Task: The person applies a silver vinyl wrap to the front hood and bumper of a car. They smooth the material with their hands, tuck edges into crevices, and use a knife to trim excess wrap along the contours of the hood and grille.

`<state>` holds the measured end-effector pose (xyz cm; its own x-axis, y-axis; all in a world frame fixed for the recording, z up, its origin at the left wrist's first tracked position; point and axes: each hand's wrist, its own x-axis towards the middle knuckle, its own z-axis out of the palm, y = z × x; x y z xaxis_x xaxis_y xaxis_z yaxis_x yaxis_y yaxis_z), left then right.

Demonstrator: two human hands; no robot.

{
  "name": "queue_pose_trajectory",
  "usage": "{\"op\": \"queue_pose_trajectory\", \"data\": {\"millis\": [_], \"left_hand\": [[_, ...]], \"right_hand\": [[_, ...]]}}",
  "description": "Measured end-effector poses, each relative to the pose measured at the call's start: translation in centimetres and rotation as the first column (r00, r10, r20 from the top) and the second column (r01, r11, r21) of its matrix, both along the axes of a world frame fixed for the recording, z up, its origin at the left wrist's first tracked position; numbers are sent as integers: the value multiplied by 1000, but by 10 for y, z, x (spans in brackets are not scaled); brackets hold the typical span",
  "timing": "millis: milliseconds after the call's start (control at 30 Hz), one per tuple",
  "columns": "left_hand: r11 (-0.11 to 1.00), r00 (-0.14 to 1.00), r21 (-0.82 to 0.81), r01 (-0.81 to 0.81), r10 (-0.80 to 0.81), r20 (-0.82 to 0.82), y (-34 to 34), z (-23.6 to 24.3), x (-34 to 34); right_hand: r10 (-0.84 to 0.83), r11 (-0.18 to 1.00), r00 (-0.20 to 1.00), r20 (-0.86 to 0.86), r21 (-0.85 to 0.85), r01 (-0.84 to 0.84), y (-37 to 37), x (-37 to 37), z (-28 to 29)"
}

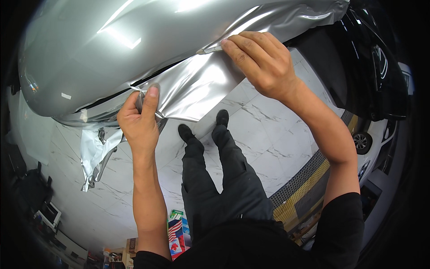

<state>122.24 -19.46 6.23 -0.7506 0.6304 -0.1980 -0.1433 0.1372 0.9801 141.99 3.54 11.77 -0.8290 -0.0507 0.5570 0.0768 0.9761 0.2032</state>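
A sheet of silver vinyl wrap film [197, 89] hangs loose past the edge of a silver car panel [121, 54]. My left hand [141, 107] pinches the film's gathered corner between thumb and fingers. A slim, silver, pointed knife [209, 49] is in my right hand [264, 62], its tip against the film at the panel's edge. Its blade is too small to make out. Between panel and film runs a dark gap [163, 71], ending near my left thumb. More wrinkled film [286, 20] drapes over the panel to the right of my right hand.
A crumpled silver film strip [96, 154] dangles beside the car's light. Below lies a marble-patterned floor [264, 130] with a black and yellow grating [300, 188]. A black car [380, 67] stands at right, a colourful box [177, 233] near my legs.
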Motion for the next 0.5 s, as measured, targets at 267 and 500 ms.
{"op": "queue_pose_trajectory", "data": {"millis": [267, 500], "left_hand": [[1000, 1000, -2, 7, -7, -4, -1, 0, -2], [997, 992, 20, 71, -68, -105, -8, -19, 15]], "right_hand": [[2, 1000, 1000, 0, -7, -2, 11, 8, 3], [29, 999, 1000, -5, -17, -29, 19, 9, 4]]}}
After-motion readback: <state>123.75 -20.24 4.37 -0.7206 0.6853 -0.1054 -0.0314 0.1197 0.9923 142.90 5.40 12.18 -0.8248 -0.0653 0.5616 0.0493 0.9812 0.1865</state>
